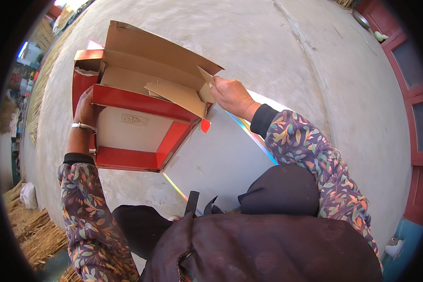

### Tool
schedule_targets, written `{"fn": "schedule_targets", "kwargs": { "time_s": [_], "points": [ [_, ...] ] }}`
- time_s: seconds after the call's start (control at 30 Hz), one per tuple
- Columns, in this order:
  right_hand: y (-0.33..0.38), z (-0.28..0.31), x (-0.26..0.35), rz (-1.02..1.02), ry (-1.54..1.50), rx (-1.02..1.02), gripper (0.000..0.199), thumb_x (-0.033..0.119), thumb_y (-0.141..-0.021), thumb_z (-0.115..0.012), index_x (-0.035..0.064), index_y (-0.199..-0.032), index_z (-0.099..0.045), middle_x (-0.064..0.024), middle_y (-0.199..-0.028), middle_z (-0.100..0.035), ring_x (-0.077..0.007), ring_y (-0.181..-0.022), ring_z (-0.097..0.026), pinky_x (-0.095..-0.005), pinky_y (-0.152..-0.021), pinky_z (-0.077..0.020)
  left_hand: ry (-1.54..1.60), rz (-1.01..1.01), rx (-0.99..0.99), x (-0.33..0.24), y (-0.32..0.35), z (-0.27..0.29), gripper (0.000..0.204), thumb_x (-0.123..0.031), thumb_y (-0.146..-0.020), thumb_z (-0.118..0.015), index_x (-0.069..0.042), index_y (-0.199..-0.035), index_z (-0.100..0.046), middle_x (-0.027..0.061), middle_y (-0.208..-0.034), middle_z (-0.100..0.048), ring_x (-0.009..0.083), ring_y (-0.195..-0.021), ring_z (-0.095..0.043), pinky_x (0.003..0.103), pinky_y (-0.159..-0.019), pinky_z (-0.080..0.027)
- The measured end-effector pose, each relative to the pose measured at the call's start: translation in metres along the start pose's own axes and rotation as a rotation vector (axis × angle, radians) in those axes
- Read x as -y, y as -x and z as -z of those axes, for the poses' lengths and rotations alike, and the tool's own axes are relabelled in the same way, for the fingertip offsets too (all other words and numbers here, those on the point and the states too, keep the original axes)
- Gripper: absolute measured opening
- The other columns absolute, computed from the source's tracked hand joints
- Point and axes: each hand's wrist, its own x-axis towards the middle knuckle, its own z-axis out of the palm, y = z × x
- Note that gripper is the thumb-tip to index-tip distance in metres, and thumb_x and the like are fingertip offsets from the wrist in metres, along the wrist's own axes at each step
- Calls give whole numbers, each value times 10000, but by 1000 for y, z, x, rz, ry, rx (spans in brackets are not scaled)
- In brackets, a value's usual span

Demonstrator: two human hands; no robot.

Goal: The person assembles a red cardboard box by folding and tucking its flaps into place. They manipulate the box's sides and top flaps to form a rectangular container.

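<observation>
A red cardboard box [143, 101] with a brown inside is tilted up in front of me. Its long brown flap [155, 47] stands raised at the far side. Through a clear-looking or cut-out front panel with a red frame, a pale surface with a small printed stamp shows. At the box's left end, my left hand [86, 113] is closed round the edge, its fingers partly hidden behind the cardboard. My right hand [232, 95] pinches a small brown end flap [205, 76] at the right end. A loose-looking brown cardboard piece [176, 96] slants inside the box.
Beneath the box lies a grey board [211, 157] with shiny rainbow-coloured edges, close to my knees. Concrete floor [268, 42] surrounds it. Straw bundles [37, 230] and a white bag [28, 195] are at the left. A red door [413, 94] stands at the right.
</observation>
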Motion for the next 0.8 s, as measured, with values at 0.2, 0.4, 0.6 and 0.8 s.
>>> {"fn": "schedule_targets", "kwargs": {
  "time_s": [0.2, 0.4, 0.6, 0.8],
  "points": [
    [-35, 8, 48, 93, -102, -84, 289, 212, -1023, -506, -47, -916, -575, -271, -748, -626, -433, -722, -641, -501, -713, -521, -109, -89, -937, -24, 46, 19, 220, -309, -1003, -666, -127, -1120, -706, 34, -1112, -737, 162, -1055, -684, 370, -919, -519],
    [-38, 14, 74, 138, -59, -86, 278, 199, -1039, -499, -47, -1032, -628, -247, -709, -623, -391, -666, -646, -469, -674, -524, -1031, -816, -391, -56, 103, -120, 370, -139, -871, -803, -74, -1201, -650, 120, -1286, -683, 303, -1258, -618, 382, -999, -507],
    [-38, 19, 88, 112, -69, -55, 310, 213, -1009, -508, -63, -888, -581, -291, -765, -644, -463, -762, -661, -518, -728, -530, -1080, -591, 38, -25, 119, -192, 280, -129, -819, -825, -57, -1037, -666, 82, -913, -717, 272, -796, -694, 370, -701, -522],
    [-42, 22, 109, 183, -34, -47, 235, 155, -1016, -542, -66, -999, -622, -252, -699, -594, -360, -632, -626, -439, -647, -506, -1010, -503, -281, 25, 113, -178, 328, -159, -865, -776, -20, -1143, -670, 134, -971, -728, 354, -895, -699, 435, -818, -561]
  ]
}}
